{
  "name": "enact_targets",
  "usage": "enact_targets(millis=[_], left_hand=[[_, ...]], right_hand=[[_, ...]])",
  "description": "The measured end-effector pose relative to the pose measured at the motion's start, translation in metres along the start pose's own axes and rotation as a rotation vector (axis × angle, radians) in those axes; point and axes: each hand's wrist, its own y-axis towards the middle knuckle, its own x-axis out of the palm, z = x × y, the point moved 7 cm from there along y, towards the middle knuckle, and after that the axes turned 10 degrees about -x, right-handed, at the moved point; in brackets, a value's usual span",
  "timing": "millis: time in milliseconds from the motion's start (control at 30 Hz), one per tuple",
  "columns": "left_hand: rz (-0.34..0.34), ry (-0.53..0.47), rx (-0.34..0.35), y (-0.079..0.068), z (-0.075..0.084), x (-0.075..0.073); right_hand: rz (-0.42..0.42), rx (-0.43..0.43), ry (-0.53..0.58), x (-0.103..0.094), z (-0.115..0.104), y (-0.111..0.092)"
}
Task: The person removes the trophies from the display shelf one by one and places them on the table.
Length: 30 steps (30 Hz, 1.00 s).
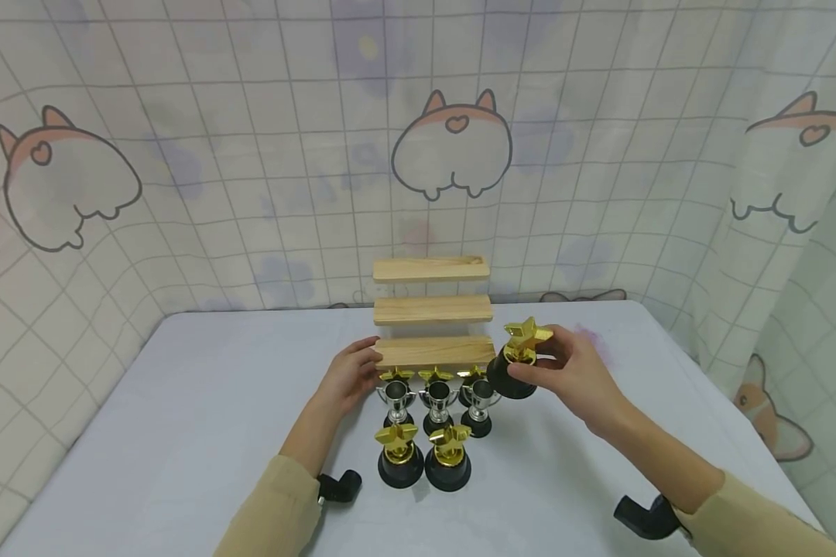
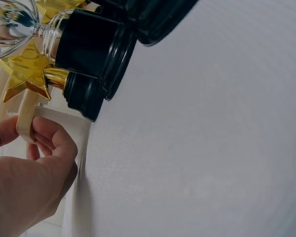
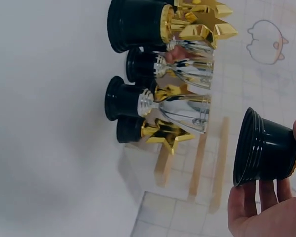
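My right hand (image 1: pixel 580 381) grips a gold star trophy (image 1: pixel 508 375) by its black base, lifted and tilted to the right of the lowest shelf board. In the right wrist view this trophy's black base (image 3: pixel 266 148) shows, with its star mostly out of frame. At the left end of the lowest wooden board (image 1: pixel 435 352), my left hand (image 1: pixel 350 377) pinches the edge between thumb and fingers. Three silver cup trophies (image 1: pixel 439 394) stand in a row before the rack, partly hiding three gold star trophies (image 1: pixel 435 376). Two larger gold star trophies (image 1: pixel 400 463) stand side by side in front.
Two more wooden boards rise in steps behind, the middle one (image 1: pixel 432 309) and the top one (image 1: pixel 430 268). A white cloth (image 1: pixel 216 433) covers the table. Behind it hangs a grid-patterned curtain (image 1: pixel 272 155) with cartoon animals. Black wrist mounts (image 1: pixel 646 517) stick out from the sleeves.
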Motion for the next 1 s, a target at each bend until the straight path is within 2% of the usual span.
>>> enact_targets(millis=[533,1000], left_hand=[[-0.007,-0.005,-0.010,0.001,0.001,0.001],[-0.023,-0.022,-0.018,0.000,0.002,0.002]], right_hand=[[-0.020,0.071,0.067,0.005,0.024,-0.033],[0.003,0.204,0.105,0.029,0.058,-0.052]])
